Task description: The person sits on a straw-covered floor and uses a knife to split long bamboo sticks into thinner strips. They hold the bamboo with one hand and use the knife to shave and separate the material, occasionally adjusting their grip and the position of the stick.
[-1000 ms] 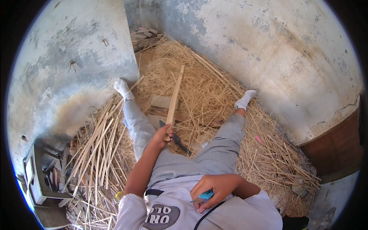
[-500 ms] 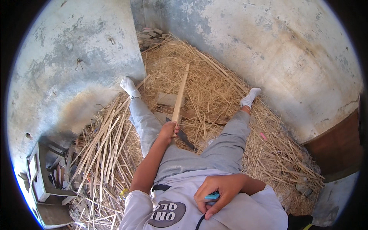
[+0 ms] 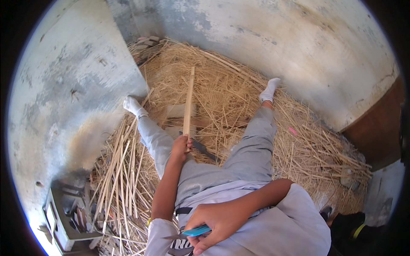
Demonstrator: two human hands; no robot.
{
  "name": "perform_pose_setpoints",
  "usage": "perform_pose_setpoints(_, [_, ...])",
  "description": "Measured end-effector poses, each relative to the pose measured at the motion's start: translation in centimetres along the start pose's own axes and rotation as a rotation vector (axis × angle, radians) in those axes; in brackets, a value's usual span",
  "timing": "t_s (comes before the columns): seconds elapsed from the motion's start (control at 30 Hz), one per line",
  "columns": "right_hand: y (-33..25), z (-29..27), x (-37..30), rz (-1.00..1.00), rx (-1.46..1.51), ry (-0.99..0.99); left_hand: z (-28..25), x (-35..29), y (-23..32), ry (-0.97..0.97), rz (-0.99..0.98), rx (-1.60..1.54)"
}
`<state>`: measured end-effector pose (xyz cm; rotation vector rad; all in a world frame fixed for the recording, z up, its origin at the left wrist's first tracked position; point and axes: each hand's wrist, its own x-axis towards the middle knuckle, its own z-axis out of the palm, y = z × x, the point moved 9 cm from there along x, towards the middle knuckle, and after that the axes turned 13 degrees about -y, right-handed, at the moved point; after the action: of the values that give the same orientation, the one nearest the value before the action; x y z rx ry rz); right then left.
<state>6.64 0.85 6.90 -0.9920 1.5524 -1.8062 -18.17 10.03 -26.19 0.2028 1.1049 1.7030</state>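
Note:
My left hand [image 3: 181, 145] is closed around the lower end of a long, pale split-bamboo strip [image 3: 188, 102], which points away from me between my outstretched legs. Close to that hand, a dark flat blade-like piece [image 3: 204, 150] lies aslant by my left thigh; whether the hand touches it I cannot tell. Across my belly, my right hand [image 3: 215, 219] grips a knife with a blue handle [image 3: 197, 231]. Its thin blade [image 3: 173, 237] sticks out to the left over my shirt, well apart from the strip.
Straw-like shavings [image 3: 222, 89] cover the floor ahead. Thin strips [image 3: 121, 170] lie heaped at left, more [image 3: 316, 149] at right. A flat block [image 3: 181, 111] sits between my legs. Weathered walls [image 3: 299, 51] close in. An overturned wooden frame [image 3: 64, 222] stands at lower left.
My right hand has moved left across my belly, and the knife's blade now shows. My left hand keeps its hold on the strip. The whole view has turned slightly.

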Motion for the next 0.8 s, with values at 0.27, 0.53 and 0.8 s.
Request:
perform_pose_setpoints(0.27, [1.1, -0.9, 0.5, 0.102, 0.113, -0.049, 0.3, -0.8, 1.4, 0.081, 0.057, 0.193])
perform_pose_setpoints(0.53, [7.6, -9.4, -1.8, 0.323, 0.19, 0.341, 0.7, -1.5, 2.9, 0.186, 0.154, 0.336])
perform_pose_setpoints(0.8, [10.4, -9.6, -2.2, 0.276, 0.112, 0.359, 1.4, -2.1, 4.0, 0.199, 0.302, 0.285])
